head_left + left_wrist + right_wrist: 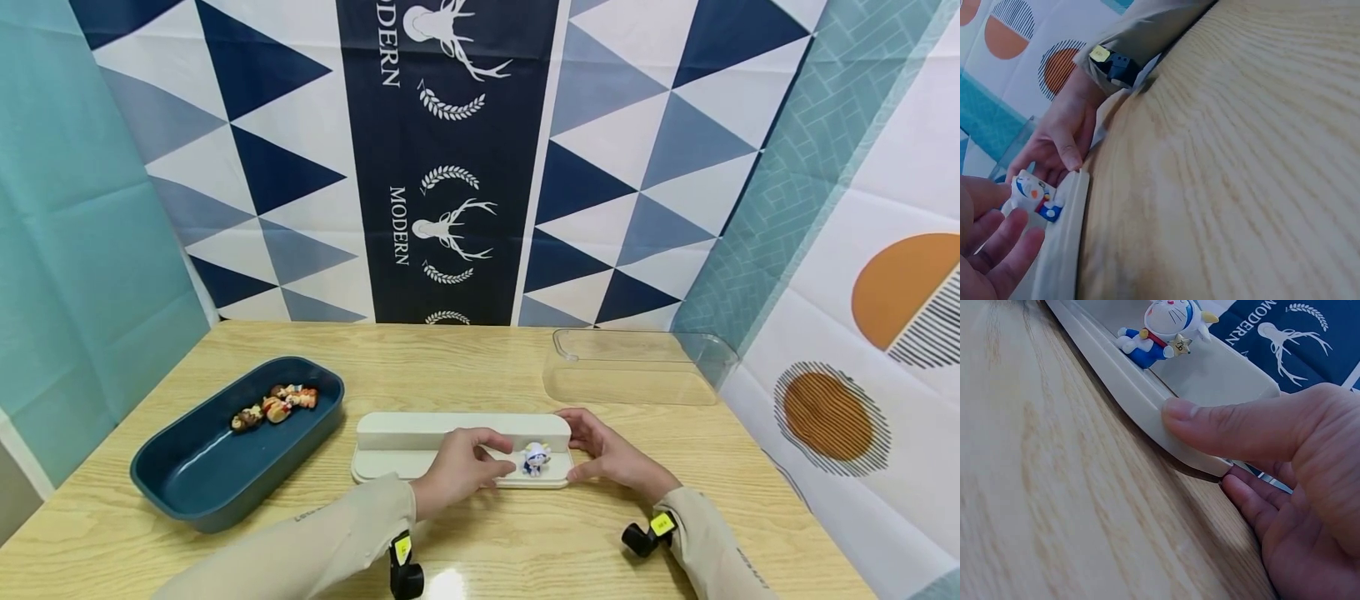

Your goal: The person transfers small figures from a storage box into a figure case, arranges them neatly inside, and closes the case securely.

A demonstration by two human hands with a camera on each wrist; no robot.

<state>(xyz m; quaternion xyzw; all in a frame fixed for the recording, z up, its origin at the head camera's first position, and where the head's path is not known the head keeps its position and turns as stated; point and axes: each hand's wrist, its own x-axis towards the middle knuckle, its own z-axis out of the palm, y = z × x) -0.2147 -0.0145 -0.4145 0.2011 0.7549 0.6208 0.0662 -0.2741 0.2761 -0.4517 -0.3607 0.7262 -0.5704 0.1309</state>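
While the right hand (609,457) pinches the end of the cream stand (393,461), the left hand (463,468), fingers parted, hovers beside the Doraemon figurine (535,459) on it: light, hard, slick plastic, I'd guess, best held round the head (1171,317), sparing the star (1180,345).

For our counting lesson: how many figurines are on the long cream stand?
1: a white-and-blue cartoon figurine, near the right end of the stand. The left hand may hide others.
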